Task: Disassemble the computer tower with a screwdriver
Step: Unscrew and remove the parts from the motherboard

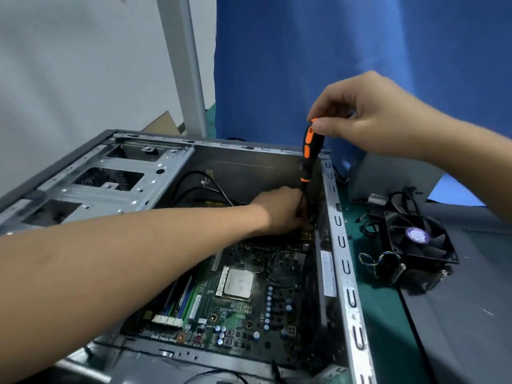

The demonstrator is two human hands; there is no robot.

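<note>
Fingers (300,207) of the left hand (282,210) curl at the foot of the screwdriver (310,156) shaft, deep inside the computer tower (343,245); whether they actually pinch it is hidden. The tower lies open on its side on the bench (388,314), with its drive cage (105,178) at 10 o'clock and the motherboard (249,300) at 6 o'clock. The screwdriver stands nearly upright by the tower's far right corner, its tip out of sight. At 1 o'clock, the right hand (374,115) pinches the top of the orange-and-black handle between thumb and fingertips. A black cooler fan (418,239) lies on the bench at 3 o'clock, just outside the tower wall.
</note>
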